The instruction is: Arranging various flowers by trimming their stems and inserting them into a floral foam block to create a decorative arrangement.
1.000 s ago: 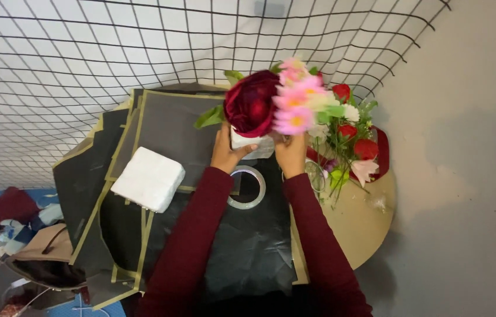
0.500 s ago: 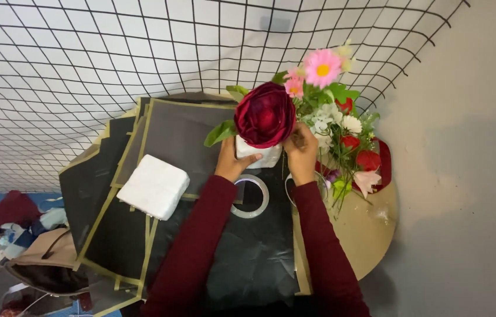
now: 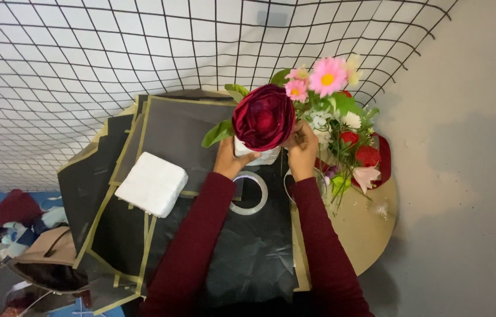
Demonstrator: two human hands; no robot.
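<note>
Both hands, left (image 3: 229,161) and right (image 3: 302,154), fingers closed on white block (image 3: 258,155) under rose (image 3: 264,117); light, crumbly, best held low.

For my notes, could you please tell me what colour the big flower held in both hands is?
The big flower is deep dark red, seen in the head view.

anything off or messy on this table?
Mildly. The black wrapping sheets lie fanned askew, some hanging over the table edge at lower left. A heap of bags and cloth sits on the floor. Both hands, left and right, grip the white-wrapped red rose; nothing looks spilled or broken.
</note>
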